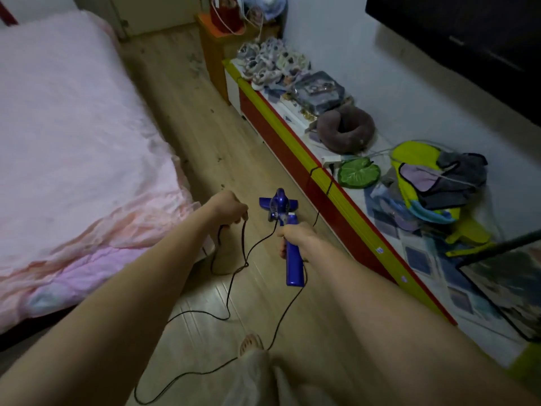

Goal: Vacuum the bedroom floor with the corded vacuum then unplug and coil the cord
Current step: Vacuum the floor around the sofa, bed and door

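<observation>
A blue corded vacuum (279,207) stands with its nozzle on the wooden floor (190,118) between the bed and a low cabinet. My right hand (295,238) grips its blue handle (293,268). My left hand (229,208) holds a loop of the black cord (231,284) up beside the bed's edge. From there the cord trails in loose curves across the floor toward my feet, and another stretch runs from the handle up to the cabinet's edge (320,177), near a white power strip (332,160).
A bed with a pink cover (73,142) fills the left side. On the right a long low red-and-yellow cabinet (292,148) carries shoes, a grey neck pillow (345,128), a green leaf cushion and clothes. An orange stool (216,51) stands at the far end. Specks of debris lie on the far floor.
</observation>
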Motion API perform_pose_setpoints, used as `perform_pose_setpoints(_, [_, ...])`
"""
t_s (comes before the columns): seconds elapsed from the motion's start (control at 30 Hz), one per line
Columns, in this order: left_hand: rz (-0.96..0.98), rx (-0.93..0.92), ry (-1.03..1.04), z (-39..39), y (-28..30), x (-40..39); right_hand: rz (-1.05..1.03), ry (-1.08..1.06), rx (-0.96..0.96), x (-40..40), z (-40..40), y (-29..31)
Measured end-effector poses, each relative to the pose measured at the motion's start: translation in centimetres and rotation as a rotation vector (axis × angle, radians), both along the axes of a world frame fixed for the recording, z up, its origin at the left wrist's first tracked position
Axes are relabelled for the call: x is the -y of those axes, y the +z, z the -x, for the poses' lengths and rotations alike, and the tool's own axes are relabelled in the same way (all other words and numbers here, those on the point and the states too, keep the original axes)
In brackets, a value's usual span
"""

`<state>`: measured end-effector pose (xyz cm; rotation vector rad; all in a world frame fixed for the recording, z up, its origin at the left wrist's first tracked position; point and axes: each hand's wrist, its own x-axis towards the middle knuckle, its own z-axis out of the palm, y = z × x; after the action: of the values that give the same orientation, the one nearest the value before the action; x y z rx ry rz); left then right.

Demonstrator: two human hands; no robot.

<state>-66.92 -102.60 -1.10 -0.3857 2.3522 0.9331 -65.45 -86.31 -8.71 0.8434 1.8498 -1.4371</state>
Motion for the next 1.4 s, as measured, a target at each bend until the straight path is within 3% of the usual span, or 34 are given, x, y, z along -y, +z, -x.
perform_pose_setpoints(0.5, [0.067, 0.067, 0.274, 6.8, -1.4, -0.9, -0.055, 0.209, 0.084, -4.2, 12.2, -3.2])
perform_pose_setpoints(0.8, [0.008, 0.028, 0.518, 8.0, -1.5, -4.9, -0.101, 0.295, -0.048, -8.8, 18.7, -2.1])
perform_pose_setpoints(1.13, [0.079, -0.021, 0.595, 3.4, -1.0, -5.4, -0.153, 0.476, 0.028, -9.7, 15.6, -1.3])
perform_pose_setpoints(1.4, [0.104, -0.052, 0.551, -2.6, 0.8, -6.6, -0.075, 0.584, 0.14, -9.2, 6.3, 1.8])
